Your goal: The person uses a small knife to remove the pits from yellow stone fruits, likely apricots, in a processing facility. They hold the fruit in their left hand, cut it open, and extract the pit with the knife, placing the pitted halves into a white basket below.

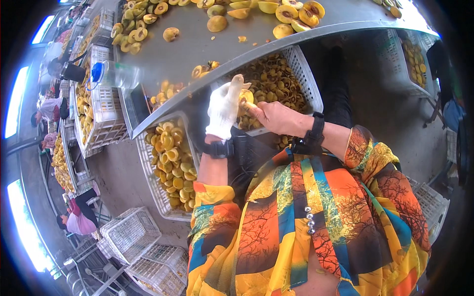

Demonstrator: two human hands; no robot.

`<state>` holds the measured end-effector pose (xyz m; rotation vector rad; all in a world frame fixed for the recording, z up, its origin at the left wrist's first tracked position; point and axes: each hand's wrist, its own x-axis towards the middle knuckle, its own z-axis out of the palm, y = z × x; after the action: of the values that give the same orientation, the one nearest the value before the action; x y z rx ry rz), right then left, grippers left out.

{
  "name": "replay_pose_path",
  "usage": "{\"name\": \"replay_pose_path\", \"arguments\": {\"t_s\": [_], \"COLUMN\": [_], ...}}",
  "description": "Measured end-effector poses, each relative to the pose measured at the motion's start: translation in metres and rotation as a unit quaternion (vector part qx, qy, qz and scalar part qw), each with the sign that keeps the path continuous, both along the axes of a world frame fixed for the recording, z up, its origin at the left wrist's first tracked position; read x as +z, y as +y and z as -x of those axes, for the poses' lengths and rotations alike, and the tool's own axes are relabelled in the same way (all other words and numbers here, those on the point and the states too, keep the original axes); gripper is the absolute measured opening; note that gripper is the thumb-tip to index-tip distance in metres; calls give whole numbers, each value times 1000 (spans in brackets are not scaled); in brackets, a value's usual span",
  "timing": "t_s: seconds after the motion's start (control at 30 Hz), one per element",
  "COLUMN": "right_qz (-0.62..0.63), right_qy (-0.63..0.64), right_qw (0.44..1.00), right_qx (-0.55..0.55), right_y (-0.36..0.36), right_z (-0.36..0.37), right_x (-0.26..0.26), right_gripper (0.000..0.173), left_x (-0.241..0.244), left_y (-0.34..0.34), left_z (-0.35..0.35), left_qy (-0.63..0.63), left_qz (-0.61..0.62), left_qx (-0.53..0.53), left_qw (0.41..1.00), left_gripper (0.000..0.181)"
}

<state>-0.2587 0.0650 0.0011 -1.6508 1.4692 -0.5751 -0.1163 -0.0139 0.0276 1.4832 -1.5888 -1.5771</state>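
My left hand (224, 109), in a white knit glove, holds a halved yellow fruit (246, 96), apparently a peach, with its cut face showing. Against the lower edge of that half press the curled fingers of my bare right hand (282, 117). Whether a small tool sits inside the right fist is hidden. Both hands are above a white plastic crate (306, 79) of fruit halves and trimmings with brown centres. To the left, another white crate (146, 170) is heaped with hollowed yellow halves (174, 162).
A metal table (200, 48) with a raised edge stands ahead, bearing fruit halves (287, 14). A clear plastic bottle (120, 74) with a blue cap is at its left. Empty-looking crates (129, 233) stand lower left. Other people (79, 218) sit farther left by fruit-laden tables.
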Motion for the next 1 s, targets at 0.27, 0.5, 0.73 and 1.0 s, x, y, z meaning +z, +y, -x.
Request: {"name": "replay_pose_path", "arguments": {"t_s": [0.27, 0.5, 0.73, 1.0], "right_qz": [-190, -311, -355, -424], "right_qy": [-283, -306, -379, -500], "right_qw": [933, 886, 841, 751], "right_qx": [-114, -159, -150, -79], "right_y": [2, 4, 7, 4], "right_z": [-18, -19, -14, -9], "right_x": [38, 47, 37, 5], "right_gripper": [49, 46, 47, 50], "left_x": [-20, -12, -19, -18], "left_y": [23, 19, 13, 20], "left_z": [20, 21, 20, 16], "left_qy": [291, 320, 330, 364], "left_qz": [96, -124, -169, -189], "left_qx": [191, 191, 164, 186], "left_qw": [932, 920, 914, 893], "left_gripper": [42, 46, 43, 44]}}
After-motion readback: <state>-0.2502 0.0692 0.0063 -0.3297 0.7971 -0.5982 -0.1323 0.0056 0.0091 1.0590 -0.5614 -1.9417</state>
